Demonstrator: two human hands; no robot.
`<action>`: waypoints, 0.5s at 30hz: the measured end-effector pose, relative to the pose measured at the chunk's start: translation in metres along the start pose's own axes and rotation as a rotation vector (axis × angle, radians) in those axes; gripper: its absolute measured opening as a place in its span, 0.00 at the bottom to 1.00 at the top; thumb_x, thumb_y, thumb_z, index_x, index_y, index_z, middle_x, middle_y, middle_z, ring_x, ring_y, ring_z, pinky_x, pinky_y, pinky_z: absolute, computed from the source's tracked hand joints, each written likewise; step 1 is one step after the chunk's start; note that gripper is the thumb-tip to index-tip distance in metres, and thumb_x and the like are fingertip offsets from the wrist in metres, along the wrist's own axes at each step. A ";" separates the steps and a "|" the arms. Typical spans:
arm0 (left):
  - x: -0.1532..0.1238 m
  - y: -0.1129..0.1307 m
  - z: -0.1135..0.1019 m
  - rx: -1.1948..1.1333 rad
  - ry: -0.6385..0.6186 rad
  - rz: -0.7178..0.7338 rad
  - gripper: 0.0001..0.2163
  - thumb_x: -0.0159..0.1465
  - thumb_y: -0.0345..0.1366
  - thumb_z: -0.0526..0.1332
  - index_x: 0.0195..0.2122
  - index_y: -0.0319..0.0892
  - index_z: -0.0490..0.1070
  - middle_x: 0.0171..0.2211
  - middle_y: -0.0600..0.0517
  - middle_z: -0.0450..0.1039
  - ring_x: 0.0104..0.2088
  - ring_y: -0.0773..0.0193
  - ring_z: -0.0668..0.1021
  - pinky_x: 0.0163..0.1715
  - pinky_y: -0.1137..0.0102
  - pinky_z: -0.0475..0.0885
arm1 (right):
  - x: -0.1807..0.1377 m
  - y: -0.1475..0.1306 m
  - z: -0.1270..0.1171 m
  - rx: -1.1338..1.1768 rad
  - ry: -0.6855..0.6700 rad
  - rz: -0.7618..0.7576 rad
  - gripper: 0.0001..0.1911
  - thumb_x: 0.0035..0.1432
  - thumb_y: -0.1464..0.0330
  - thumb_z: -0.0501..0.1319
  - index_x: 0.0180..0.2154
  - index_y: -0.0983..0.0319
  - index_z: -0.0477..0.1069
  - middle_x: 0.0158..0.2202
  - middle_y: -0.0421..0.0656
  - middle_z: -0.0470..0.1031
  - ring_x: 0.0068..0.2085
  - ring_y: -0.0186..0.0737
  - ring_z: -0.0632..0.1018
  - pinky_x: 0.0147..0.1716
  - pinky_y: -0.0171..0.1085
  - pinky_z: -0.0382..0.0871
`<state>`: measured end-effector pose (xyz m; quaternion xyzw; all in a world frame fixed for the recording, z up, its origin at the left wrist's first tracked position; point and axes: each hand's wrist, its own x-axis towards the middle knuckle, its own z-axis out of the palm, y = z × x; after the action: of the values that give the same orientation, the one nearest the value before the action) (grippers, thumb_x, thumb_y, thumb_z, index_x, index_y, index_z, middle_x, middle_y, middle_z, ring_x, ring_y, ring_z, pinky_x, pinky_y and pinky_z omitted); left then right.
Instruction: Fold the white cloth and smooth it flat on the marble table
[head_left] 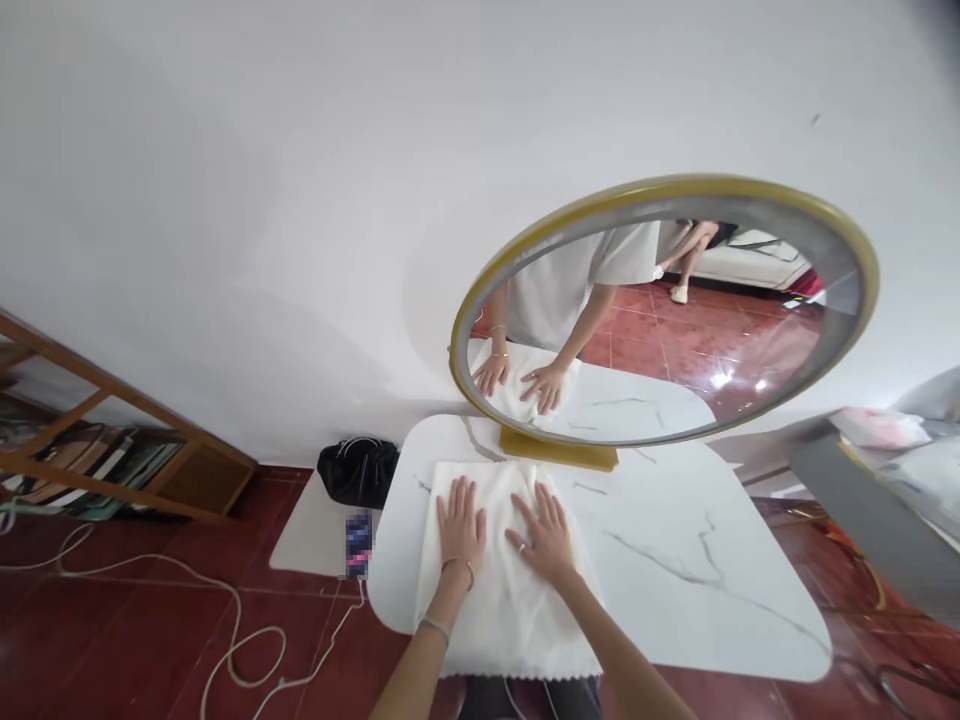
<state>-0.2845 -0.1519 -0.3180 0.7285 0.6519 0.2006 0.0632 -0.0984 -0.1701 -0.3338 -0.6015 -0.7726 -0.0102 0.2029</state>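
A white cloth (502, 610) with a scalloped edge lies spread over the left part of the white marble-patterned table (697, 600), its near edge reaching the table's front. My left hand (461, 525) rests flat on the cloth's upper left, fingers stretched out, a bracelet and a band on the wrist. My right hand (547, 535) presses flat on the cloth's right side, fingers spread, with a ring on one finger. Neither hand grips the fabric. Slight wrinkles show between and below the hands.
An oval gold-rimmed mirror (667, 330) stands on a gold base (559, 448) at the table's back; it reflects my arms and a seated person's legs. Left are a black bag (358, 472), a phone (358, 545) with a cable, a wooden shelf (202, 475) and loose white cables (236, 610).
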 end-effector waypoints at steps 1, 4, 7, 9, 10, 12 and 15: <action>-0.006 -0.007 -0.003 -0.009 0.010 -0.018 0.23 0.68 0.36 0.46 0.64 0.42 0.57 0.65 0.45 0.57 0.66 0.54 0.58 0.64 0.47 0.50 | 0.002 -0.007 0.002 0.044 0.001 0.005 0.27 0.62 0.54 0.55 0.60 0.54 0.63 0.64 0.51 0.59 0.65 0.52 0.59 0.60 0.53 0.57; -0.025 -0.023 -0.010 -0.064 0.024 -0.063 0.21 0.69 0.36 0.45 0.61 0.43 0.63 0.63 0.45 0.62 0.64 0.55 0.61 0.64 0.48 0.51 | 0.005 -0.018 0.006 0.173 0.038 0.069 0.21 0.66 0.62 0.50 0.56 0.57 0.69 0.57 0.49 0.69 0.60 0.46 0.68 0.57 0.49 0.63; -0.036 -0.029 -0.018 -0.096 0.082 -0.208 0.18 0.68 0.38 0.46 0.51 0.44 0.72 0.60 0.45 0.64 0.62 0.52 0.65 0.61 0.51 0.58 | 0.003 -0.016 0.002 0.221 0.083 0.107 0.20 0.64 0.69 0.47 0.50 0.58 0.74 0.51 0.47 0.75 0.53 0.44 0.74 0.51 0.46 0.71; -0.035 -0.026 -0.025 -0.096 0.106 -0.374 0.15 0.66 0.40 0.50 0.44 0.45 0.75 0.60 0.43 0.62 0.60 0.48 0.65 0.56 0.51 0.64 | -0.003 -0.007 -0.004 0.226 0.103 0.106 0.21 0.63 0.71 0.47 0.48 0.57 0.76 0.48 0.46 0.77 0.51 0.44 0.76 0.48 0.45 0.73; -0.032 -0.022 -0.029 -0.117 0.079 -0.433 0.13 0.64 0.39 0.53 0.41 0.45 0.75 0.59 0.43 0.62 0.60 0.46 0.65 0.55 0.51 0.65 | -0.008 -0.001 -0.007 0.229 0.111 0.106 0.21 0.62 0.71 0.48 0.47 0.57 0.76 0.48 0.46 0.77 0.50 0.44 0.77 0.47 0.45 0.74; -0.022 -0.012 -0.038 -0.213 -0.056 -0.442 0.09 0.59 0.34 0.56 0.36 0.45 0.74 0.53 0.45 0.66 0.58 0.47 0.68 0.55 0.53 0.65 | -0.022 0.012 -0.013 0.233 0.131 0.121 0.21 0.61 0.72 0.48 0.47 0.55 0.76 0.49 0.45 0.77 0.51 0.44 0.77 0.47 0.45 0.75; -0.006 0.010 -0.047 -0.362 -0.252 -0.300 0.10 0.52 0.27 0.56 0.32 0.46 0.73 0.40 0.51 0.73 0.49 0.54 0.75 0.54 0.59 0.67 | -0.049 0.037 -0.017 0.225 0.173 0.162 0.21 0.62 0.71 0.48 0.48 0.53 0.76 0.51 0.43 0.75 0.52 0.46 0.76 0.47 0.46 0.75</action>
<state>-0.2934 -0.1671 -0.2734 0.6196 0.6932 0.2102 0.3023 -0.0497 -0.2093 -0.3428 -0.6321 -0.6974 0.0410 0.3352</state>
